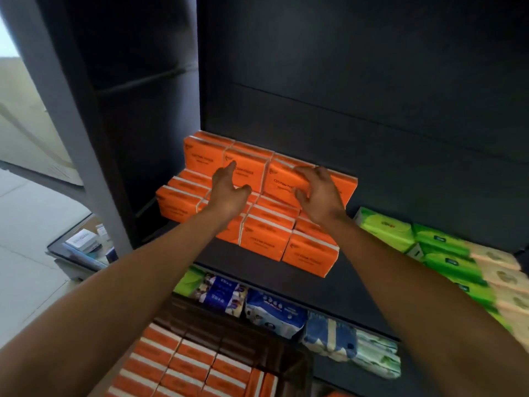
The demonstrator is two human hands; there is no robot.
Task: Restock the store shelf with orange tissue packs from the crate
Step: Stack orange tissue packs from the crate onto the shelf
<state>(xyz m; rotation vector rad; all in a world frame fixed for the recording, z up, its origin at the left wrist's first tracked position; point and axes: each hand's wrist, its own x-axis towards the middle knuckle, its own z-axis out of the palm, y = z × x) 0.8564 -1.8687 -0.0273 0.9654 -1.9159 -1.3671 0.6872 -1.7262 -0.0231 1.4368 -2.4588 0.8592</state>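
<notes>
Several orange tissue packs [257,242] stand in stacked rows on the dark shelf [257,267], two layers high at the back. My right hand [320,196] grips an upper-row orange pack [343,184], fingers curled over its front face and top edge. My left hand [229,190] reaches in beside it with fingers extended, the fingertips touching the front of the middle upper pack [249,170]. Below, at the bottom of the view, a dark brown crate [289,365] holds several more orange packs [186,365].
Green tissue packs [400,233] and pale peach ones [498,267] fill the shelf's right side. The shelf beneath carries blue and green wrapped packs [274,313]. A grey upright post [71,133] stands left, with a low glass case [83,245] on the floor.
</notes>
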